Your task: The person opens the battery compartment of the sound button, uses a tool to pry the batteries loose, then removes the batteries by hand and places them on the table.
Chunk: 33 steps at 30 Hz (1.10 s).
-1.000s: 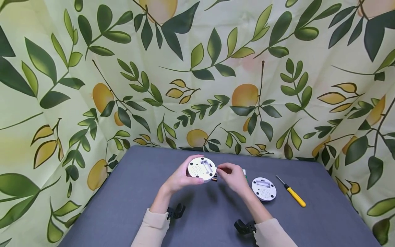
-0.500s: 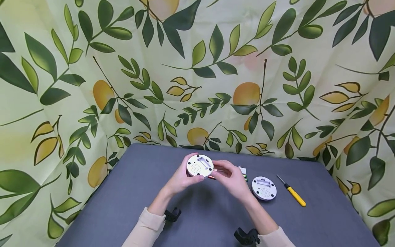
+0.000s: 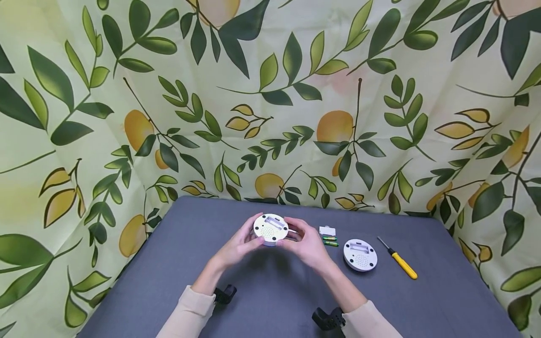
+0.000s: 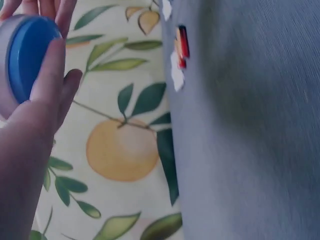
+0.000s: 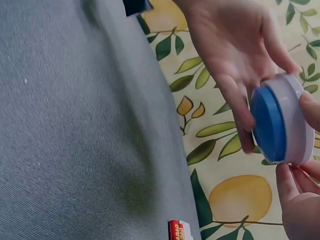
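Note:
Between both hands is a round white push-button device (image 3: pixel 271 228). Its perforated underside, with an uncovered battery compartment and dark feet, faces the head camera; its blue dome (image 5: pixel 267 124) shows in the right wrist view. My left hand (image 3: pixel 237 241) grips the left edge, thumb on the near rim. My right hand (image 3: pixel 307 244) holds the right edge, thumb at the lower rim and fingers behind. No battery is visible in the compartment. Behind the hands, a red battery (image 4: pixel 182 45) lies beside a white piece (image 4: pixel 177 72) on the table.
Right of the hands lie green batteries (image 3: pixel 330 241) and a white cover piece (image 3: pixel 327 230). A second white round device (image 3: pixel 360 255) lies underside up beside a yellow-handled screwdriver (image 3: pixel 398 259). Patterned cloth (image 3: pixel 270 117) rises behind the grey table (image 3: pixel 203 216).
My right hand has shifted from pinching at the device's right side to holding its edge. The device has turned and moved slightly left, and the green batteries are more exposed.

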{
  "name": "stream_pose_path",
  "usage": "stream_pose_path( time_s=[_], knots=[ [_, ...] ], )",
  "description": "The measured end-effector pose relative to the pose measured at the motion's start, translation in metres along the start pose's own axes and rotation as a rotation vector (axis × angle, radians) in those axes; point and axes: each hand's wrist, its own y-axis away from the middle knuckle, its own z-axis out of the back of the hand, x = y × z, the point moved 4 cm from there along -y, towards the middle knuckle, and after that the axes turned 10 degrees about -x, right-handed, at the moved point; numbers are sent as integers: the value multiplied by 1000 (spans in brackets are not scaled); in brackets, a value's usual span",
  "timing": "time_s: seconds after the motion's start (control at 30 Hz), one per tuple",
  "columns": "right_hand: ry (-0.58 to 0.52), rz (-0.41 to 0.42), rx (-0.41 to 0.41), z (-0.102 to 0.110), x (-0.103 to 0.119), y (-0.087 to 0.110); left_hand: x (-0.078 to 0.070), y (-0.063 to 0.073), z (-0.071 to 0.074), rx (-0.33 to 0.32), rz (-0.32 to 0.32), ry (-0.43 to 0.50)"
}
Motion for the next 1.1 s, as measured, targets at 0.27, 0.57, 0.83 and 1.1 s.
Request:
stream_pose_path(
  time_s=[0.27,0.57,0.83,1.1],
  knots=[
    [32,10,29,-9,-9,-11,10,-2,21,-141,40,-171],
    [55,24,37,-24,-37,-24,29,-3,33,-255,127,-290],
    [47,-19,16,-27,-65,-29,51,-11,31,-340,171,-324],
    [102,-38,5,-28,-77,-32,61,-14,30,-387,197,-398]
  ],
)
